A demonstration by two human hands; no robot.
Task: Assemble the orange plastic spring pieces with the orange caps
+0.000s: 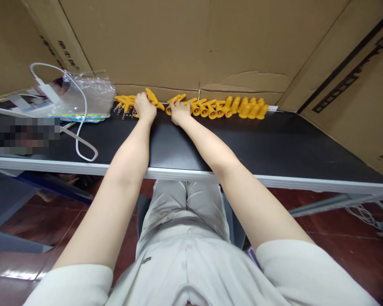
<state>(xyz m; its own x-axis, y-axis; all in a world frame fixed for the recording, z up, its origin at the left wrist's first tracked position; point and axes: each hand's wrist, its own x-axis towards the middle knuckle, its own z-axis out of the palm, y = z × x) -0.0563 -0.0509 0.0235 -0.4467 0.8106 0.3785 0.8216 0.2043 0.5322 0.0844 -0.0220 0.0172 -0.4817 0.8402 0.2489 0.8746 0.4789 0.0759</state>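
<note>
Handles [123,102] of yellow plastic with spiral metal shafts lay left of the left hand [144,107], coils toward the person. That hand was curled against a winged yellow plastic piece [152,96], grip unclear. The right hand [181,113], loosely bent, touched the flared yellow plastic tubes [228,106] rowed rightward; its hold was hidden.
</note>
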